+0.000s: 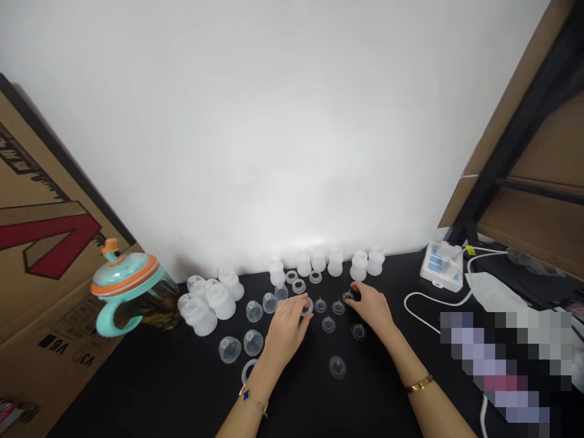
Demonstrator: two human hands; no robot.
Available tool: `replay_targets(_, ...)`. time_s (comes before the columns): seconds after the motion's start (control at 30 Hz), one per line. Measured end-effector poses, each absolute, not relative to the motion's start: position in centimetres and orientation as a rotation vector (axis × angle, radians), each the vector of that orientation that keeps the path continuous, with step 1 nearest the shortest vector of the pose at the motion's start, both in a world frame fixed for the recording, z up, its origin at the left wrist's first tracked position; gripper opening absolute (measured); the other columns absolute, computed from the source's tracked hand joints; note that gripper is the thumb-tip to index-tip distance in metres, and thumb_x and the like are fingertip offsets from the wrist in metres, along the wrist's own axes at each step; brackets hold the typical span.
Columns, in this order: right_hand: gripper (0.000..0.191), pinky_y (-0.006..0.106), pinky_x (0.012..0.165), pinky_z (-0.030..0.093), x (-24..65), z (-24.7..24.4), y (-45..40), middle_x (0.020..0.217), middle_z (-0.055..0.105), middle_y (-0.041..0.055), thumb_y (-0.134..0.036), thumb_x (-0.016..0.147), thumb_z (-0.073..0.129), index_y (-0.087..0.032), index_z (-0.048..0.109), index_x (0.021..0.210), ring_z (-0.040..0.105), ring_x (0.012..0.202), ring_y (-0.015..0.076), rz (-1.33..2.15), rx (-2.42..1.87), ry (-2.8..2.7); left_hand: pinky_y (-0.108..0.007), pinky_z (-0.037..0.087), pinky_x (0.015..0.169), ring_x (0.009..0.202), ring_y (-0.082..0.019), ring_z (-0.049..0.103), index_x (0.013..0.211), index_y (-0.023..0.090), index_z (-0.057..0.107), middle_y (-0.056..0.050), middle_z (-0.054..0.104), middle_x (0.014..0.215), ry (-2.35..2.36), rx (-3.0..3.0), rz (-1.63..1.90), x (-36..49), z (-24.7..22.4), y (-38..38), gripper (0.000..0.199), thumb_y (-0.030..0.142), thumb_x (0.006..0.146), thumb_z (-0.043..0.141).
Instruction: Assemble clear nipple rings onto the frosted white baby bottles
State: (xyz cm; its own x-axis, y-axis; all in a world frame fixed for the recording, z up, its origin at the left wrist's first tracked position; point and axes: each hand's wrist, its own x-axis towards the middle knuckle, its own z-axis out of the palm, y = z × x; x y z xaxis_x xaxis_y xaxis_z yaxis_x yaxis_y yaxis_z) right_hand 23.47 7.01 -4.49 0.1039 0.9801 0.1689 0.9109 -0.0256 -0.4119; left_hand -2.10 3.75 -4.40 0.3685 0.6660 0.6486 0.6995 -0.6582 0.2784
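Note:
My left hand [285,328] is closed round a white bottle collar ring [309,306], partly covered by the fingers. My right hand [373,309] pinches a clear silicone bottle nipple [348,296] by its tip. Between and below the hands several more nipples [328,324] lie flange down on the black table. More collar rings [298,286] lie behind my left hand, and another ring [249,371] is half hidden by my left wrist. To the left, clear dome caps [253,343] stand in a loose group. A row of white baby bottles [335,263], without tops, stands along the wall.
Capped bottles [220,299] cluster at the left, near a large jug [123,274] with a turquoise handle and orange-rimmed lid. A printed cardboard box [41,267] borders the left side. On the right are a power strip [441,266], a white cable [424,295] and a blurred-out item.

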Motion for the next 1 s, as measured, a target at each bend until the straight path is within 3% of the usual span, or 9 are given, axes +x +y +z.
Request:
replay_targets(0.13, 0.014, 0.033, 0.083, 0.041, 23.4, -4.4, 6.9, 0.106, 0.073, 0.0029, -0.028, 0.083, 0.064, -0.024, 0.067, 0.096, 0.064, 0.104, 0.0246, 0.237, -1.963, -1.908, -0.039, 0.053, 0.097, 0.122, -0.023, 0.059, 0.096, 0.023, 0.054, -0.009, 0.064, 0.127, -1.314, -2.62, -1.246, -2.1, -4.3, 3.6, 0.015, 0.009, 0.092, 0.049)
replay_targets(0.3, 0.012, 0.031, 0.077, 0.043, 23.0, -3.8, 6.6, 0.093, 0.073, 0.0032, -0.03, 0.084, 0.061, -0.022, 0.065, 0.092, 0.067, 0.09, 0.0232, 0.267, -1.878, -1.846, -0.041, 0.052, 0.098, 0.122, -0.023, 0.058, 0.096, 0.023, 0.052, -0.009, 0.063, 0.125, -1.391, -2.589, -1.382, -2.1, -4.4, 3.7, 0.017, 0.008, 0.091, 0.046)
replay_targets(0.43, 0.017, 0.031, 0.076, 0.046, 22.6, -3.6, 6.4, 0.091, 0.071, 0.0028, -0.033, 0.084, 0.058, -0.023, 0.063, 0.096, 0.067, 0.086, 0.022, 0.295, -1.731, -1.765, -0.042, 0.055, 0.093, 0.116, -0.025, 0.061, 0.103, 0.023, 0.051, -0.011, 0.062, 0.119, -1.441, -2.548, -1.514, -2.0, -4.6, 3.8, 0.015, 0.014, 0.091, 0.05)
replay_targets(0.63, 0.027, 0.031, 0.08, 0.049, 21.9, -2.7, 5.8, 0.095, 0.067, 0.0046, -0.032, 0.087, 0.053, -0.022, 0.064, 0.109, 0.064, 0.085, 0.0208, 0.238, -1.536, -1.766, -0.034, 0.062, 0.08, 0.109, -0.023, 0.064, 0.123, 0.024, 0.05, -0.01, 0.062, 0.12, -1.514, -2.561, -1.569, -1.7, -4.2, 3.4, 0.028, 0.027, 0.095, 0.053)
replay_targets(0.87, 0.032, 0.03, 0.082, 0.05, 21.3, -2.3, 5.3, 0.094, 0.064, 0.0055, -0.028, 0.093, 0.047, -0.023, 0.063, 0.12, 0.063, 0.086, 0.021, 0.222, -1.433, -1.813, -0.03, 0.064, 0.067, 0.091, -0.021, 0.071, 0.119, 0.023, 0.052, -0.009, 0.065, 0.115, -1.601, -2.527, -1.524, -1.8, -4.2, 3.4, 0.028, 0.037, 0.095, 0.055)
replay_targets(1.0, 0.037, 0.03, 0.081, 0.05, 21.1, -2.5, 5.2, 0.087, 0.062, 0.0037, -0.025, 0.093, 0.046, -0.023, 0.058, 0.128, 0.062, 0.084, 0.0207, 0.204, -1.39, -1.846, -0.029, 0.064, 0.069, 0.099, -0.021, 0.068, 0.123, 0.024, 0.05, -0.009, 0.061, 0.12, -1.584, -2.569, -1.555, -1.7, -4.5, 3.5, 0.031, 0.031, 0.094, 0.057)
